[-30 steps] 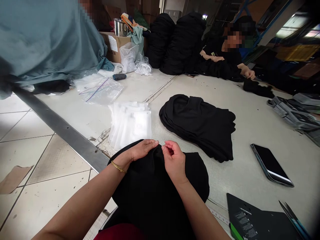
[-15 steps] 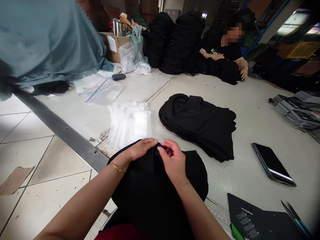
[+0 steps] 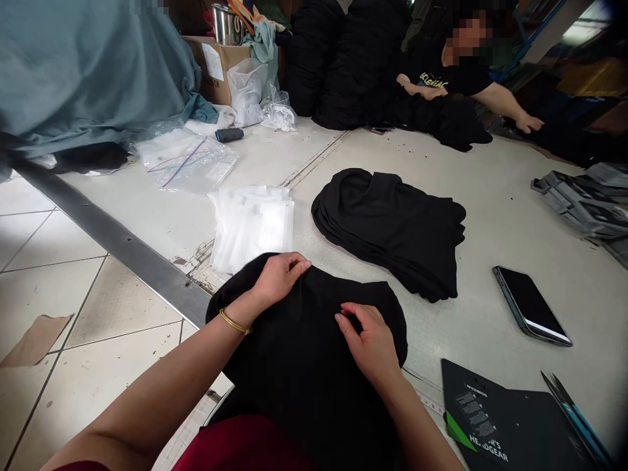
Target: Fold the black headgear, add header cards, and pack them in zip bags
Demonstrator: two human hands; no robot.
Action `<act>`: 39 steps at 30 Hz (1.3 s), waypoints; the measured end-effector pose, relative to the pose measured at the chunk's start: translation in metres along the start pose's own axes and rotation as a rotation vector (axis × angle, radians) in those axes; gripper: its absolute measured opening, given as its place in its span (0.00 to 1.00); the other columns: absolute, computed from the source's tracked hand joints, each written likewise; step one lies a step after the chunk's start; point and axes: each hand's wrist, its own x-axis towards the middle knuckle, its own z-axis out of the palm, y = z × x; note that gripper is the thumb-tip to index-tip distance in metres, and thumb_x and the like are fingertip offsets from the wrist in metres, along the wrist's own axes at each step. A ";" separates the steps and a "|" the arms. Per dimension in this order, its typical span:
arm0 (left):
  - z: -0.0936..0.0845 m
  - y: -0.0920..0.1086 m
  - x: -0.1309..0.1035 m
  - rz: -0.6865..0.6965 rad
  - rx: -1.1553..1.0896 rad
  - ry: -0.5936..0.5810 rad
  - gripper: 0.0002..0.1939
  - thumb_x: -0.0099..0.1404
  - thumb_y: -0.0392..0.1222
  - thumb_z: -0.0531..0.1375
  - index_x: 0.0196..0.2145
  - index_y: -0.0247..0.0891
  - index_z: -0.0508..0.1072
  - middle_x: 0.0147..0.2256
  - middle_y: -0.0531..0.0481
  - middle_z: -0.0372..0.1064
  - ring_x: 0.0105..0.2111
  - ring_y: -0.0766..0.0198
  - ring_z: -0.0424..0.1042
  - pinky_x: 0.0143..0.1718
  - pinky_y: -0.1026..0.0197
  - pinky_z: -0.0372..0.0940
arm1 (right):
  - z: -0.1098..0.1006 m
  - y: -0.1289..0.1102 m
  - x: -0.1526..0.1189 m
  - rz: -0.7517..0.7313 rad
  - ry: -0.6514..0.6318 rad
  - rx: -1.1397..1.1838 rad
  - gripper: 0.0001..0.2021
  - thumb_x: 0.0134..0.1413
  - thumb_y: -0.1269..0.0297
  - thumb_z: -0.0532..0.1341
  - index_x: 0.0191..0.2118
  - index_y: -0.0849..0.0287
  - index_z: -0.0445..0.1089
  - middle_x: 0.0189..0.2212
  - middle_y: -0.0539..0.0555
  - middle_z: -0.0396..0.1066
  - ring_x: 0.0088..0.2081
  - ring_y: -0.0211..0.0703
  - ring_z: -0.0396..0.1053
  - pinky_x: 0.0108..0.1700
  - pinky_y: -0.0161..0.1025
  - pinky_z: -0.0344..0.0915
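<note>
A black fabric garment (image 3: 304, 366) lies spread over my lap and the table's near edge. My left hand (image 3: 279, 280) is closed in a pinch on its upper edge, thumb against fingers. Over the right part of this fabric is my right hand (image 3: 369, 337), its fingers loosely bent and its thumb apart from the forefinger, with nothing between them. Just beyond sits a stack of folded black garments (image 3: 387, 229). White translucent bags (image 3: 255, 226) lie fanned out beyond my left hand.
To the right are a phone (image 3: 532, 304), a dark printed card (image 3: 485, 412), thread snips (image 3: 574, 409) and a pile of grey cards (image 3: 583, 203). Clear plastic bags (image 3: 191, 163) lie far left. A co-worker (image 3: 441, 85) sits across the table beside tall black fabric stacks (image 3: 348, 65).
My right hand has let go of the fabric edge and moved right and down. The fold between my hands now lies flatter. The co-worker's arm has reached outward to the right.
</note>
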 end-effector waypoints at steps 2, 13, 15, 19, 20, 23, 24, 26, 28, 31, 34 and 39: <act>-0.003 0.004 -0.007 0.049 0.081 0.131 0.11 0.63 0.48 0.54 0.36 0.39 0.71 0.36 0.49 0.66 0.40 0.57 0.65 0.47 0.56 0.60 | 0.000 0.010 -0.009 -0.083 0.025 -0.151 0.12 0.55 0.61 0.57 0.43 0.58 0.70 0.40 0.57 0.72 0.45 0.52 0.67 0.48 0.54 0.63; 0.000 -0.007 -0.073 0.353 0.795 -0.205 0.25 0.63 0.54 0.54 0.57 0.51 0.60 0.61 0.46 0.52 0.60 0.50 0.51 0.58 0.40 0.46 | 0.000 0.000 -0.039 -0.222 -0.178 -0.443 0.21 0.58 0.57 0.54 0.56 0.50 0.60 0.59 0.56 0.58 0.60 0.59 0.53 0.56 0.59 0.55; 0.000 -0.015 -0.073 0.338 0.833 -0.245 0.27 0.64 0.56 0.52 0.60 0.53 0.55 0.63 0.47 0.46 0.62 0.49 0.45 0.58 0.37 0.42 | -0.005 0.011 -0.044 -0.136 -0.111 -0.505 0.22 0.57 0.55 0.54 0.57 0.52 0.60 0.59 0.58 0.58 0.60 0.62 0.53 0.55 0.62 0.56; -0.002 -0.014 -0.076 0.404 0.783 -0.222 0.19 0.66 0.50 0.51 0.54 0.52 0.64 0.59 0.49 0.57 0.61 0.51 0.50 0.59 0.37 0.40 | -0.020 0.026 -0.058 -0.067 0.033 -0.495 0.19 0.58 0.58 0.53 0.53 0.60 0.64 0.55 0.64 0.62 0.57 0.63 0.57 0.53 0.63 0.59; -0.003 -0.011 -0.080 0.446 0.746 -0.194 0.16 0.67 0.46 0.52 0.51 0.51 0.68 0.55 0.50 0.64 0.59 0.53 0.55 0.60 0.38 0.40 | -0.024 0.025 -0.064 -0.082 0.066 -0.460 0.18 0.58 0.59 0.53 0.51 0.60 0.65 0.54 0.64 0.64 0.57 0.61 0.58 0.53 0.62 0.59; -0.010 -0.001 -0.098 0.555 0.593 -0.218 0.12 0.66 0.41 0.54 0.45 0.47 0.73 0.43 0.52 0.74 0.50 0.60 0.68 0.59 0.48 0.50 | -0.037 0.014 -0.088 -0.157 0.092 -0.347 0.15 0.57 0.63 0.55 0.50 0.58 0.64 0.52 0.61 0.66 0.56 0.54 0.60 0.54 0.56 0.61; -0.014 0.001 -0.106 0.568 0.556 -0.286 0.12 0.64 0.42 0.56 0.45 0.47 0.72 0.43 0.51 0.74 0.48 0.60 0.69 0.57 0.51 0.54 | -0.041 0.010 -0.098 -0.195 0.051 -0.322 0.17 0.56 0.63 0.56 0.52 0.57 0.62 0.53 0.60 0.65 0.57 0.53 0.59 0.54 0.54 0.62; -0.024 -0.001 -0.121 0.565 0.550 -0.453 0.19 0.60 0.47 0.60 0.50 0.48 0.69 0.46 0.50 0.72 0.48 0.57 0.69 0.54 0.52 0.59 | -0.048 0.007 -0.117 -0.328 -0.115 -0.299 0.25 0.52 0.59 0.60 0.56 0.55 0.59 0.56 0.59 0.62 0.58 0.54 0.57 0.54 0.52 0.63; -0.035 -0.010 -0.135 0.547 0.634 -0.524 0.27 0.59 0.47 0.61 0.56 0.49 0.63 0.52 0.49 0.66 0.52 0.53 0.65 0.55 0.48 0.58 | -0.051 0.011 -0.133 -0.492 -0.301 -0.328 0.32 0.49 0.56 0.61 0.60 0.54 0.55 0.57 0.58 0.60 0.58 0.57 0.57 0.52 0.52 0.65; -0.046 -0.029 -0.148 0.536 0.761 -0.480 0.30 0.63 0.34 0.54 0.61 0.50 0.54 0.58 0.48 0.59 0.56 0.53 0.59 0.57 0.46 0.54 | -0.048 0.023 -0.147 -0.603 -0.402 -0.437 0.31 0.49 0.67 0.59 0.61 0.50 0.54 0.58 0.55 0.59 0.57 0.57 0.59 0.51 0.53 0.65; -0.052 -0.033 -0.145 0.534 0.685 -0.432 0.27 0.64 0.28 0.49 0.58 0.50 0.60 0.54 0.50 0.65 0.55 0.57 0.62 0.56 0.50 0.57 | -0.049 0.026 -0.147 -0.587 -0.334 -0.316 0.31 0.45 0.77 0.54 0.57 0.49 0.60 0.53 0.52 0.66 0.55 0.54 0.62 0.53 0.53 0.63; -0.063 0.013 -0.089 0.318 0.463 -0.416 0.12 0.66 0.44 0.53 0.44 0.42 0.71 0.39 0.50 0.74 0.36 0.63 0.72 0.36 0.64 0.67 | -0.082 0.003 -0.103 -0.056 0.064 -0.040 0.12 0.52 0.67 0.55 0.42 0.52 0.71 0.36 0.52 0.76 0.37 0.45 0.73 0.38 0.39 0.70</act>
